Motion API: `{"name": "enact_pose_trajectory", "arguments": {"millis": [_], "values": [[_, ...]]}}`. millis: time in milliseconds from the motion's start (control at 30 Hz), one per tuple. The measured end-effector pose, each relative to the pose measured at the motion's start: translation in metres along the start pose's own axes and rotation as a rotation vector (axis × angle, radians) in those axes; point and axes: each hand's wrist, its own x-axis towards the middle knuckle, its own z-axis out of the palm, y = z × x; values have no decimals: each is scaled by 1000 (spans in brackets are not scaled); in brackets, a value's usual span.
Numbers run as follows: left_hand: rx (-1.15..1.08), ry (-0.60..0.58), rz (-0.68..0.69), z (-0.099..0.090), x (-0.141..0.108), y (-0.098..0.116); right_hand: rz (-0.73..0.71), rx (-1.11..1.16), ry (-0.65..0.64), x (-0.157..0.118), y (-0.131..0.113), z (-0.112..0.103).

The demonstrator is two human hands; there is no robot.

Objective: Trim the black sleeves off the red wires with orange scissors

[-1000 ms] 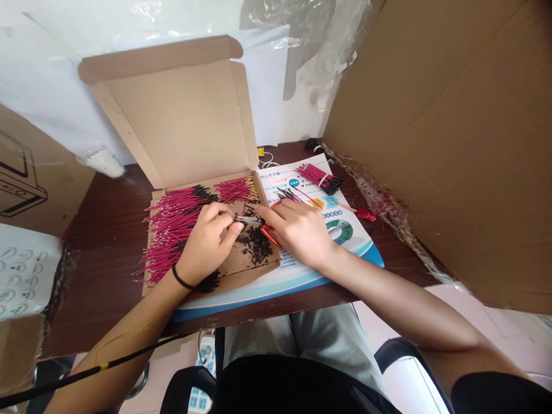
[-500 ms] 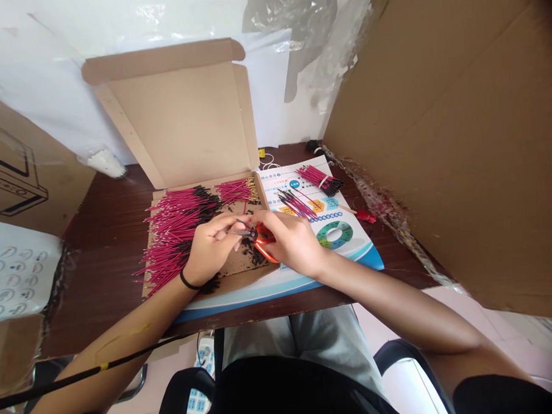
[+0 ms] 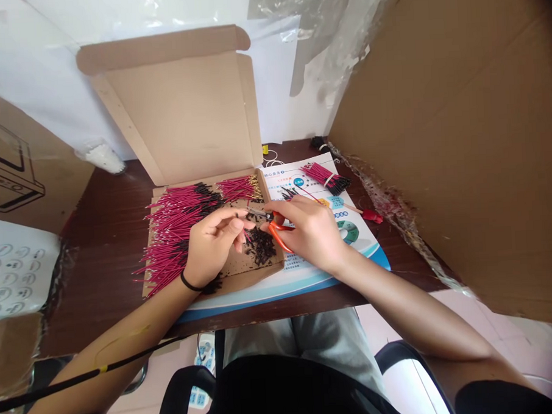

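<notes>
My left hand pinches something thin between thumb and fingers, probably a red wire, though the fingers hide most of it. My right hand grips orange-handled wire cutters, whose metal jaws sit right by my left fingertips. Beneath the hands, in an open cardboard box, lies a heap of black insulation scraps. To the left of my left hand is a large pile of red wires with black ends. A smaller gold-tipped bundle lies above the hands.
A printed leaflet lies to the right of the box, under a tied red-and-black wire bundle. A red object sits past its edge. Large cardboard sheets stand at the right of the dark wooden table.
The cutters and my right hand have shifted right and up, away from the left hand. My left hand has dropped back slightly. The whole view has shifted a little.
</notes>
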Motion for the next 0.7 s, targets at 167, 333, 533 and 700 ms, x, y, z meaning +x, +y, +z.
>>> {"name": "enact_pose_trajectory", "arguments": {"millis": [167,333,533,700], "values": [[141,-26,23,1,-3,8,-4,-3,-41,-1,-2,1],[213,-4,43,0,-2,9,16,-3,-64,-2,-3,2],[264,44,57,1,-2,9,-17,1,-66,-1,-3,2],[301,51,71,1,-3,11,-62,-19,-45,-2,-3,3]]}}
